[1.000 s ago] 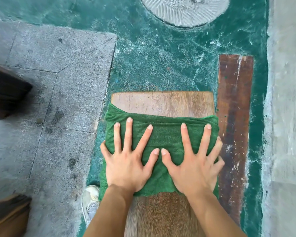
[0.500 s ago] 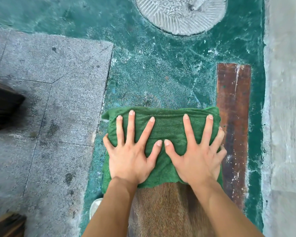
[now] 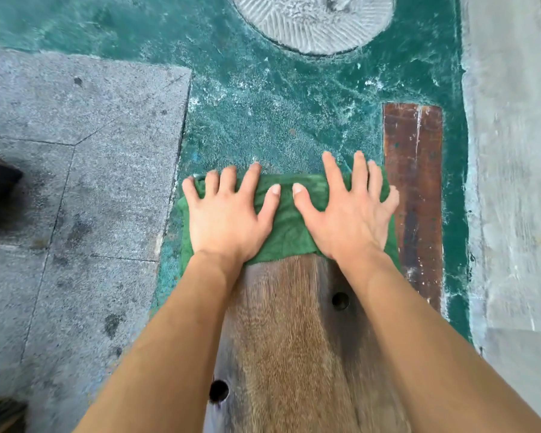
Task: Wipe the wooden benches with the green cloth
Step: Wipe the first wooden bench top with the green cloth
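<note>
A green cloth (image 3: pixel 289 232) covers the far end of a light wooden bench (image 3: pixel 291 339) that runs away from me. My left hand (image 3: pixel 225 217) presses flat on the cloth's left half, its fingertips curling over the far edge. Beside it, my right hand (image 3: pixel 347 217) presses on the right half with fingers spread, reaching past the cloth's far edge. The two thumbs almost meet in the middle. Two dark round holes show in the bare bench top behind my wrists.
A darker, paint-flecked brown plank (image 3: pixel 414 195) lies to the right of the bench. Green painted floor (image 3: pixel 278 114) lies beyond, with a round ribbed stone disc (image 3: pixel 316 20) at the top. Grey paving slabs (image 3: pixel 75 151) are on the left, a pale concrete strip (image 3: pixel 512 182) on the right.
Both hands have pushed the cloth forward along the bench to its far end. The bare wood beyond the cloth is now covered, and more bench top shows behind my wrists.
</note>
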The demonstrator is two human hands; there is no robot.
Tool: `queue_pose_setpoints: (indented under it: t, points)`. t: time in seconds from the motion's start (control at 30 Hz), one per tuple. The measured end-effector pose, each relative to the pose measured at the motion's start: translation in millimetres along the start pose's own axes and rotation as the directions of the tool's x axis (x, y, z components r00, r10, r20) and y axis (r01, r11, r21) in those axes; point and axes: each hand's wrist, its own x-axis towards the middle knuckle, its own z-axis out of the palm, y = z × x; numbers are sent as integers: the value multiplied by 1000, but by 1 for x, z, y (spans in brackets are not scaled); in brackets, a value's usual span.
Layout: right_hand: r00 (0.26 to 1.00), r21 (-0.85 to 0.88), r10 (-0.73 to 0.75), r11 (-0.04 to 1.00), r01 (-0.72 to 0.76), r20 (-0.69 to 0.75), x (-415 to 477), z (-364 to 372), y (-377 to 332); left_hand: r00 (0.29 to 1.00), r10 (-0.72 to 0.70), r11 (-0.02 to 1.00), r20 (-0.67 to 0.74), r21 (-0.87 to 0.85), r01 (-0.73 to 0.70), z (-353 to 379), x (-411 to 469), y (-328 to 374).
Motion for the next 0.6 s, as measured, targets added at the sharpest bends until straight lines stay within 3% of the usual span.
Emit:
queue_pose_setpoints:
  t: [0.4, 0.6]
  points:
    - [993, -18, -115, 993, 115, 31, -192, 23, 53, 997, 76, 997, 19, 0, -76, 22, -198, -7]
    - [997, 10, -73, 997, 73, 28, -174, 22, 51, 1000, -7, 999, -17, -51, 6, 16, -165, -16]
